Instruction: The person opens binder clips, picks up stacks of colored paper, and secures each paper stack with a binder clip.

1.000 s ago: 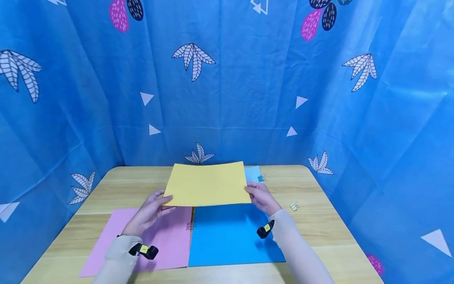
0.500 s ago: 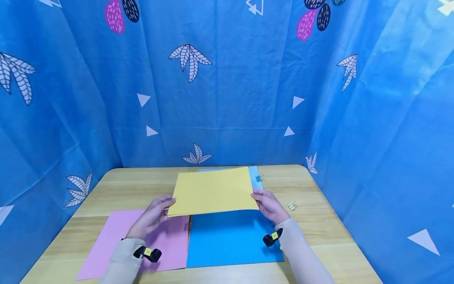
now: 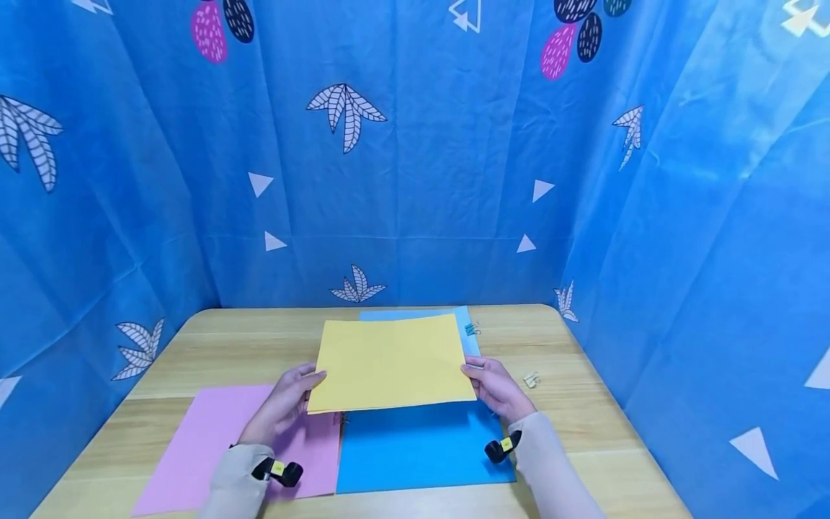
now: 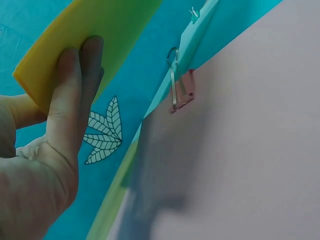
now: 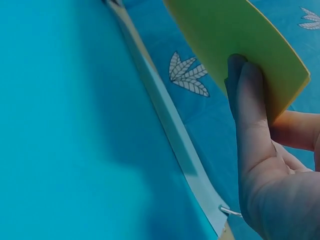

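Note:
Between both hands hangs a thin stack of yellow paper (image 3: 395, 364), raised above the table. My left hand (image 3: 285, 404) pinches its left edge near the front corner, thumb on top and fingers underneath. The opposite edge is pinched the same way by my right hand (image 3: 499, 389). In the left wrist view, straight fingers (image 4: 65, 100) support the underside. Below lie pink paper (image 3: 194, 447) on the left and blue paper (image 3: 421, 461) in the middle; the yellow sheets hide the blue one's far part. A pink binder clip (image 4: 182, 97) grips the pink paper's edge.
Light blue paper (image 3: 472, 347) with a teal binder clip (image 3: 472, 329) lies behind the yellow stack. A loose pale yellow binder clip (image 3: 532, 380) rests on the wooden table (image 3: 570, 432) at the right. A patterned blue curtain (image 3: 428, 180) surrounds the table's back and sides.
Both hands have brought the yellow paper lower and nearer to me, slightly rightward, so more light blue paper shows behind it. Both hands still hold its edges.

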Motion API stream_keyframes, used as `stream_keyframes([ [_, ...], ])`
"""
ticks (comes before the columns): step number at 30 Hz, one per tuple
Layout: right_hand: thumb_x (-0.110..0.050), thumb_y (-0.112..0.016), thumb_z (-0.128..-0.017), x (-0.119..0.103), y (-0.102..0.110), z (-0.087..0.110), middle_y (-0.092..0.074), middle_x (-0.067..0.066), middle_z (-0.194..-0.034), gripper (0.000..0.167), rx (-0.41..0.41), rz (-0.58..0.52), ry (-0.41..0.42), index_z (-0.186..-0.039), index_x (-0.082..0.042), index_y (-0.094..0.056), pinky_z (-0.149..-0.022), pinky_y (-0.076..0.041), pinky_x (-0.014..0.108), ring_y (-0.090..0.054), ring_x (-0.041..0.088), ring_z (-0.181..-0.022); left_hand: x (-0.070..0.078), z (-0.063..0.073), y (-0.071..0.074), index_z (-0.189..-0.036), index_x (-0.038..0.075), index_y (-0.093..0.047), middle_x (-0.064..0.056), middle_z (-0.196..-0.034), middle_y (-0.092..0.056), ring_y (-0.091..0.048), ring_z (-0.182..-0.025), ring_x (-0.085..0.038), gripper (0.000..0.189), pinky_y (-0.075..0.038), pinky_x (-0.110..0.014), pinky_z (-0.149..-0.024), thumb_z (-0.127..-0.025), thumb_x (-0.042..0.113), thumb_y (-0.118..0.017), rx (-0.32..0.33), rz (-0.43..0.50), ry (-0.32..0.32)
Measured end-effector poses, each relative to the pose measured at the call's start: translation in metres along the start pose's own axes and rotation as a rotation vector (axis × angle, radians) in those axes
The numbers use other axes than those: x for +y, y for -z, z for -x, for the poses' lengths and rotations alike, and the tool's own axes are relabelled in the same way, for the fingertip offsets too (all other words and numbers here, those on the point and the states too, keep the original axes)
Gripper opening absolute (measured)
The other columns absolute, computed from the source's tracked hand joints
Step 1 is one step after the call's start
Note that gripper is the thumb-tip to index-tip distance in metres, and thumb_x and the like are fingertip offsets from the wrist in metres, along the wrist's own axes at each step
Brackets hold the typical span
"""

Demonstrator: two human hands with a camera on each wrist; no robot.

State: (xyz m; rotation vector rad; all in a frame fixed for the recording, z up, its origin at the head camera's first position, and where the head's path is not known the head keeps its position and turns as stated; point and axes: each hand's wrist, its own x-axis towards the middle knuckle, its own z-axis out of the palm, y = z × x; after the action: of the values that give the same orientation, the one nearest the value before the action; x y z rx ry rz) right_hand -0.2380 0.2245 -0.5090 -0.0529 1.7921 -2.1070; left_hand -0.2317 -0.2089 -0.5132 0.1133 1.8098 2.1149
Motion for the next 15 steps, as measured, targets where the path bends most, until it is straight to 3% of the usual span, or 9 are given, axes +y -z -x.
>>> stream_keyframes([
  [4, -0.017, -0.052, -0.109, 0.000, 0.001, -0.002, -0.073, 0.013, -0.130, 0.054, 0.005, 0.050, 0.006, -0.155, 0.008, -0.036, -0.091, -0.064, 0.034, -0.076, 0.016, -0.105, -0.004, 0.003, 0.000, -0.160, -0.011, -0.006, 0.006, -0.102, -0.076, -0.076, -0.091, -0.007, 0.077, -0.064, -0.026, -0.085, -0.108, 0.017, -0.054, 0.017, 0.030, -0.001],
  [9, -0.018, -0.054, -0.108, -0.001, 0.003, -0.004, -0.074, 0.014, -0.127, 0.053, 0.014, 0.093, 0.005, -0.151, 0.010, -0.041, -0.090, -0.064, 0.036, -0.077, 0.017, -0.103, -0.007, 0.004, 0.002, -0.161, -0.009, -0.008, 0.006, -0.105, -0.076, -0.075, -0.094, -0.006, 0.076, -0.062, -0.024, -0.088, -0.107, 0.017, -0.055, 0.040, 0.046, -0.006],
  [15, -0.018, -0.054, -0.108, -0.014, 0.021, 0.000, -0.072, 0.024, -0.126, 0.053, 0.050, 0.170, 0.037, -0.149, 0.014, -0.042, -0.089, -0.064, 0.033, -0.078, 0.018, -0.098, -0.008, 0.006, 0.005, -0.163, -0.006, 0.000, 0.007, -0.106, -0.075, -0.075, -0.094, -0.004, 0.081, -0.061, -0.020, -0.089, -0.108, 0.017, -0.055, 0.083, 0.084, 0.006],
])
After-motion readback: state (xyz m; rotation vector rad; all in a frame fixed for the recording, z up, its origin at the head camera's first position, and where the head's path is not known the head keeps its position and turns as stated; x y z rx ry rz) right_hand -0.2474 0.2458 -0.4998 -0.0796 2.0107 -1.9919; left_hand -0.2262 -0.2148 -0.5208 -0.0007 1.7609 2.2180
